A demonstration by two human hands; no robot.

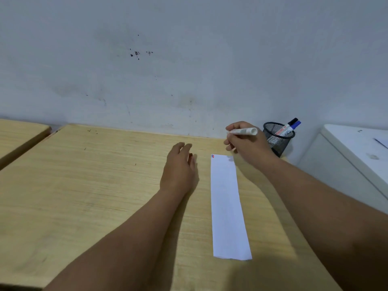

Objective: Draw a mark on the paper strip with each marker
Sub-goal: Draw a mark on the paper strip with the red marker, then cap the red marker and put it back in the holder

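Observation:
A long white paper strip point(227, 206) lies on the wooden desk point(94, 185), with small blue and red marks point(213, 156) at its far left corner. My right hand point(245, 141) grips a white marker point(244, 131) just beyond the strip's far end, near the pen holder. My left hand point(180, 166) rests palm down to the left of the strip; something small and red point(190, 155), likely a cap, shows under its fingers. A black mesh pen holder point(278, 138) at the far right holds two markers point(290, 127), one with a black cap and one with a blue cap.
A grey stained wall runs behind the desk. A second wooden desk point(21, 133) adjoins on the left. A white cabinet or appliance point(357, 148) stands to the right of the desk.

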